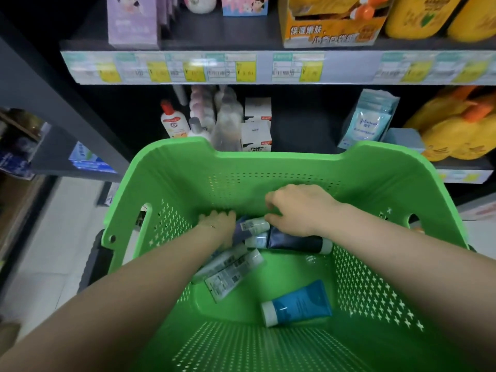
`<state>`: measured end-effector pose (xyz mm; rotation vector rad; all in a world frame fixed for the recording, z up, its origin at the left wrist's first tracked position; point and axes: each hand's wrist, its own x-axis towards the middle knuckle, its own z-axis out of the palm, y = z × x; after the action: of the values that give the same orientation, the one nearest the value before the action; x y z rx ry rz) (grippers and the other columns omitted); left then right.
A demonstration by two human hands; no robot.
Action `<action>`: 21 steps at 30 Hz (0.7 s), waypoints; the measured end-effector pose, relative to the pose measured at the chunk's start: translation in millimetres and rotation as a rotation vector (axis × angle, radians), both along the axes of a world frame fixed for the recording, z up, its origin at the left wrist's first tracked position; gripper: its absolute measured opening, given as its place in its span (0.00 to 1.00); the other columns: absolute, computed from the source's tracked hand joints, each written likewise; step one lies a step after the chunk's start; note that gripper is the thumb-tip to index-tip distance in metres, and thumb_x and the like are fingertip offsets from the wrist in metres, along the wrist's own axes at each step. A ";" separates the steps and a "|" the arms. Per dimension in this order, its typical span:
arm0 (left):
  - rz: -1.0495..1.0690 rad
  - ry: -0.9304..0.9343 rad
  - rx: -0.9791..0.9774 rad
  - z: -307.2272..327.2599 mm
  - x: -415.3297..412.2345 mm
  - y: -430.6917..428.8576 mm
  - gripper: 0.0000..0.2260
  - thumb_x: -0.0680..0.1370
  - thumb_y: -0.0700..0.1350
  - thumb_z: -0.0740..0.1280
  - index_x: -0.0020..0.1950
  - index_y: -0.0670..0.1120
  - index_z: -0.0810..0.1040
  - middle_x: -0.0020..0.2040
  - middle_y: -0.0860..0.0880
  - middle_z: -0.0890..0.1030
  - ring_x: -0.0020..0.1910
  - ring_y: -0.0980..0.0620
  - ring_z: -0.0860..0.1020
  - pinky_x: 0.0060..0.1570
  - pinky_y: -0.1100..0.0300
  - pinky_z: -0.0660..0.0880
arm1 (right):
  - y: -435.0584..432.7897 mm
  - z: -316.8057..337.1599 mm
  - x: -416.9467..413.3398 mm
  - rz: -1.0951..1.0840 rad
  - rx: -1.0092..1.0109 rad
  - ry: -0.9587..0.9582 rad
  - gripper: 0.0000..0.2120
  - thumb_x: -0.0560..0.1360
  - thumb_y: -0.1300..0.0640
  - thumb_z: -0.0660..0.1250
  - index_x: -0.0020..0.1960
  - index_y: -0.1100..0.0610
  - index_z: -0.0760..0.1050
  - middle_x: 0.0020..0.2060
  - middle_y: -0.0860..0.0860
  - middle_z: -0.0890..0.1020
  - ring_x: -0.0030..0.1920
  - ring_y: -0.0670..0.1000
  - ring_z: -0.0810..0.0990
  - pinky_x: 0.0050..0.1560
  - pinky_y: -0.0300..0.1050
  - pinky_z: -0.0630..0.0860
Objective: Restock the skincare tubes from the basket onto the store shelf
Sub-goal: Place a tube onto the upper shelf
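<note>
A green plastic basket (268,162) holds several skincare tubes. My left hand (218,224) reaches down at the far left of the pile, its fingers curled round a dark tube with a pale barcoded end (252,225). My right hand (298,210) hovers with curled fingers over a navy tube with a white cap (298,242); whether it holds that tube is hidden under the palm. Two grey-white tubes (228,269) lie by my left forearm. A blue tube with a white cap (298,304) lies alone nearer to me.
Dark store shelves stand right behind the basket. The lower shelf (308,135) holds bottles (174,122), white cartons (256,135), pale blue sachets (367,122) and yellow pouches (456,130). Price labels (241,68) line the upper shelf edge. White floor tiles lie to the left.
</note>
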<state>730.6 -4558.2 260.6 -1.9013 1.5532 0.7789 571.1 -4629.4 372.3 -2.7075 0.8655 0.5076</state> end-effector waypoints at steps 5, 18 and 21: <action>-0.087 -0.056 -0.022 -7.3 6.3 4.9 0.29 0.72 0.39 0.71 0.69 0.43 0.61 0.55 0.44 0.78 0.54 0.45 0.76 0.55 0.50 0.71 | -1.7 1.0 0.3 -0.026 0.001 0.004 0.14 0.79 0.45 0.58 0.58 0.53 0.73 0.52 0.52 0.79 0.50 0.57 0.78 0.41 0.47 0.71; 0.028 0.091 0.028 -9.7 12.5 -2.4 0.10 0.73 0.39 0.70 0.53 0.42 0.75 0.45 0.48 0.77 0.43 0.50 0.77 0.38 0.62 0.73 | -4.5 3.9 0.0 -0.058 0.011 0.054 0.16 0.79 0.45 0.59 0.60 0.53 0.72 0.53 0.53 0.78 0.51 0.58 0.78 0.45 0.49 0.74; 0.046 0.126 0.015 -2.5 12.3 -9.2 0.09 0.75 0.39 0.68 0.54 0.41 0.75 0.43 0.49 0.75 0.41 0.52 0.75 0.36 0.62 0.73 | -5.2 6.4 0.1 -0.061 0.014 0.061 0.16 0.79 0.45 0.59 0.61 0.53 0.72 0.53 0.53 0.78 0.51 0.58 0.78 0.47 0.50 0.76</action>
<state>742.8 -4567.4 258.0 -1.9153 1.5778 0.9441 571.2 -4634.6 378.7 -2.6562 0.9532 0.5833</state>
